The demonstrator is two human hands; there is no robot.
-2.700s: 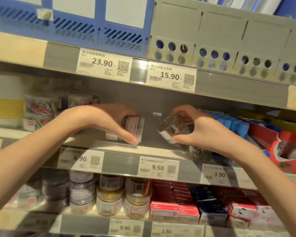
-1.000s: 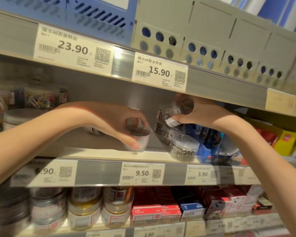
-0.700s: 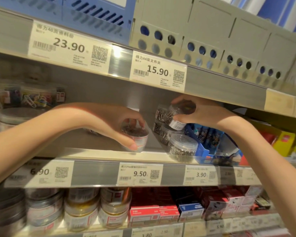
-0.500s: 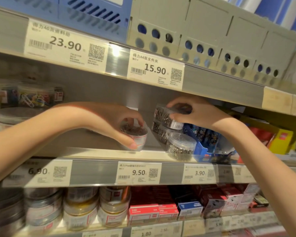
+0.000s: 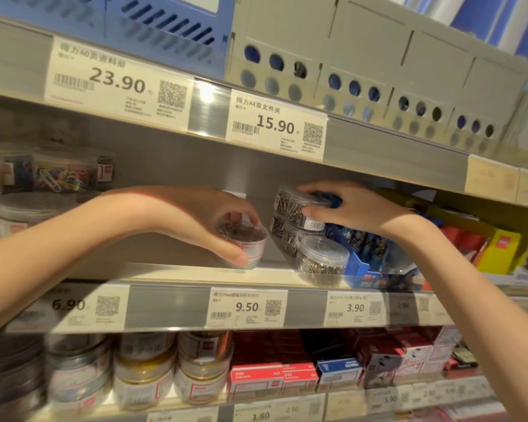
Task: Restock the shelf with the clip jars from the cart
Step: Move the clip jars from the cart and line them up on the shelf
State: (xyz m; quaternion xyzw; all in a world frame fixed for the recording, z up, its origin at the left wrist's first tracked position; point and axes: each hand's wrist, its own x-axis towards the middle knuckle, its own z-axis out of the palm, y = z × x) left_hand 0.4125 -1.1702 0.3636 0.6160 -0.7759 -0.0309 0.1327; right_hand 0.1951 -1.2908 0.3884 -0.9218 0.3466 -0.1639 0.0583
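My left hand (image 5: 201, 220) grips a small clear jar of dark clips (image 5: 245, 242) that stands upright on the middle shelf (image 5: 171, 271), thumb in front and fingers on the lid. My right hand (image 5: 348, 208) holds a clear jar of silver clips (image 5: 299, 210) on top of a stack of like jars (image 5: 287, 236), thumb on its side and fingers over the lid. One more jar of silver clips (image 5: 322, 260) stands in front of that stack at the shelf edge.
The upper shelf edge (image 5: 378, 147) with price tags hangs low over both hands. A blue tray of pens (image 5: 366, 254) and red and yellow boxes (image 5: 500, 248) sit to the right. Jars of coloured clips (image 5: 58, 178) stand at the left. Below are more jars (image 5: 143, 373) and staple boxes (image 5: 265, 373).
My right hand has brought its silver-clip jar down from a tilted hold onto the top of the stack. My left hand has stayed on its jar, which stands at the same spot.
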